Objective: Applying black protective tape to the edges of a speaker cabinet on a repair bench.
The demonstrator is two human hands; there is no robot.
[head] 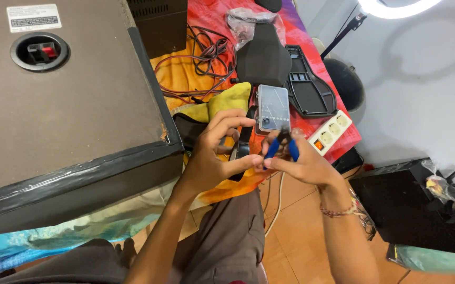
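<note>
My right hand (303, 164) grips small pliers with blue handles (281, 146), jaws pointing up toward a clear plastic parts box (273, 108). My left hand (214, 152) is beside it, thumb and fingertips pinched at the pliers' handles; whether it holds a small part is too small to tell. Both hands hover over the front edge of a table covered with a red-orange cloth (311, 58), above my lap. A yellow rag (222, 102) lies just behind my left hand.
A large dark speaker cabinet (64, 105) lies on its back at the left. Tangled red-black wires (206, 58), black plastic shells (309, 89), a plastic bag (246, 21) and a white power strip (332, 130) lie on the cloth. A black box (411, 205) stands on the tiled floor.
</note>
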